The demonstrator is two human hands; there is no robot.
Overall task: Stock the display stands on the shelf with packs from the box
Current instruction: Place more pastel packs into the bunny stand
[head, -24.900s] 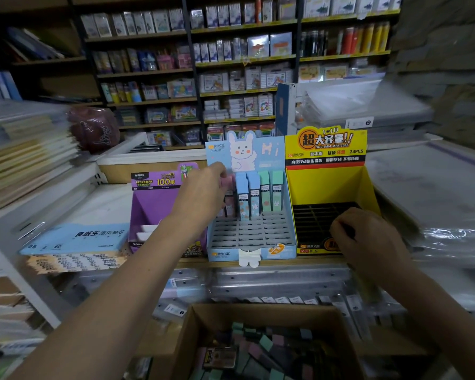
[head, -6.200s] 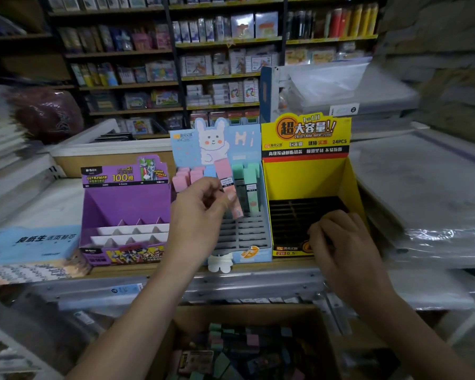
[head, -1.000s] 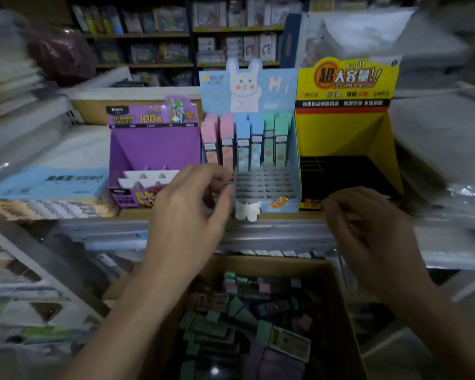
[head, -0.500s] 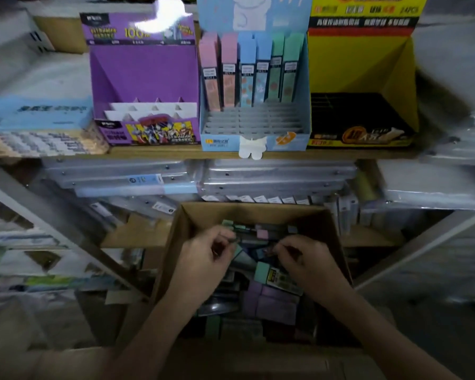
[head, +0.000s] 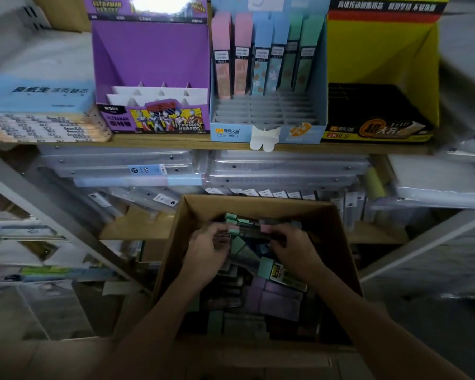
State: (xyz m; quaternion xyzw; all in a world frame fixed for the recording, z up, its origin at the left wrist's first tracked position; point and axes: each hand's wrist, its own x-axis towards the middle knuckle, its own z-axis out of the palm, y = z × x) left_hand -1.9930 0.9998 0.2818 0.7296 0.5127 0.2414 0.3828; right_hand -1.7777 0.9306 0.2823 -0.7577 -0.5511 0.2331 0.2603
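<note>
Cardboard box (head: 258, 207) walls surrounded your left hand (head: 206, 256) and right hand (head: 296, 250); they pinched opposite ends of a pack (head: 251, 232) lying crosswise, pink end rightward.

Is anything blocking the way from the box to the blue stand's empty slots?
Nothing visible does. The left hand and right hand are in the cardboard box among loose packs; the front slots of the blue display stand sit open above.
</note>
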